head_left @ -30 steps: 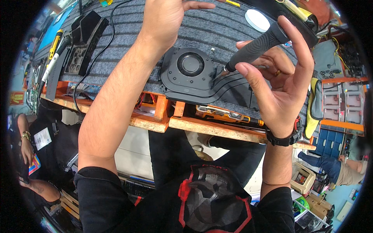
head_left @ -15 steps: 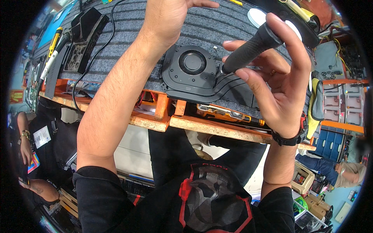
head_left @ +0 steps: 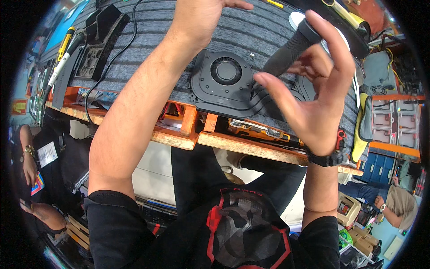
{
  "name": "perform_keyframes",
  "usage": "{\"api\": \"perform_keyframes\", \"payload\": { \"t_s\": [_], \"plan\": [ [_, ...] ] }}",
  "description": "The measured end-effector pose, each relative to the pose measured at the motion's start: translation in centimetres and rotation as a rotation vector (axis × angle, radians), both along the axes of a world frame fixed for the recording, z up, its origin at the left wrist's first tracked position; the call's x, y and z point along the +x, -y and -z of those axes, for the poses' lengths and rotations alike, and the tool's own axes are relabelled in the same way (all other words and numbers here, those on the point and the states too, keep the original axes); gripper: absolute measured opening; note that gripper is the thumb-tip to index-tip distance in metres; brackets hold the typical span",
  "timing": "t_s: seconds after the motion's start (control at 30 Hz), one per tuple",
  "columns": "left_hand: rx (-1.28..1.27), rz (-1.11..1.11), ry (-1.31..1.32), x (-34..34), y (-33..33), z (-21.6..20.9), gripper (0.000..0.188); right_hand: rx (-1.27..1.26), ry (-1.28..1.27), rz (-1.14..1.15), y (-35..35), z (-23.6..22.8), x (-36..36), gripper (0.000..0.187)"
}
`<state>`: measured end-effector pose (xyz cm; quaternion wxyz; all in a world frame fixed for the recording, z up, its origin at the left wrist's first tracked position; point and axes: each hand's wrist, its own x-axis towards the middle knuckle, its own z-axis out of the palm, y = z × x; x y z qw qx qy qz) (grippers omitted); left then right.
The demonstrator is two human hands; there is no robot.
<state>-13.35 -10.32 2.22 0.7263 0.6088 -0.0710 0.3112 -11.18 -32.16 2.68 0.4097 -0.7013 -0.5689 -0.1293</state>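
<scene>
A black screwdriver (head_left: 289,51) stands tilted in my right hand (head_left: 324,103), its tip hidden in blur near the cooling module. My index fingertip rests on the handle's cap and the other fingers are behind the handle, while the thumb is spread away from it. Below lies the black cooling module, its round fan (head_left: 226,71) beside my left wrist and flat pipes running right to a second fan (head_left: 305,87), half covered by my right hand. My left hand (head_left: 197,20) is cut off by the upper edge; one finger stretches right, with nothing visible in it.
A ribbed grey mat (head_left: 152,40) covers the bench, with an orange wooden edge (head_left: 255,150). At left are a black plastic part (head_left: 101,40), a cable (head_left: 107,67) and pens or drivers (head_left: 65,47). White round lids (head_left: 296,19) and a yellow-grey cloth (head_left: 362,127) are at right. People sit on both sides.
My right thumb has come off the screwdriver handle and spread out. The handle has turned a little, its cap still under my index finger. My left hand has shifted slightly right.
</scene>
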Motion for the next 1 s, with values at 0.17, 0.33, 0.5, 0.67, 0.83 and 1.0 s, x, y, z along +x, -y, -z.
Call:
{"api": "perform_keyframes", "payload": {
  "t_s": [0.17,0.33,0.5,0.67,0.83,1.0],
  "plan": [
    [-0.018,-0.038,-0.023,-0.2,-0.6,-1.0,0.049,-0.026,0.021,-0.059,0.4,-0.3,-0.1,0.103],
    [0.143,-0.165,-0.238,1.9,-3.9,-2.5,0.041,0.0,-0.132,-0.098,0.4,0.3,0.0,0.097],
    [1.011,-0.349,-0.342,8.3,-10.2,0.7,0.026,0.066,-0.103,-0.07,0.2,0.8,-0.9,0.089],
    [1.275,-0.427,-0.424,11.5,-11.2,2.8,0.021,0.047,-0.233,-0.11,1.0,0.1,-0.5,0.071],
    [1.3,-0.428,-0.457,12.5,-9.9,2.8,0.021,0.048,-0.167,-0.039,1.0,-0.2,-0.4,0.07],
    [1.332,-0.449,-0.498,12.4,-9.6,3.1,0.019,0.066,-0.167,-0.046,0.7,-0.3,-0.3,0.073]
  ]
}}
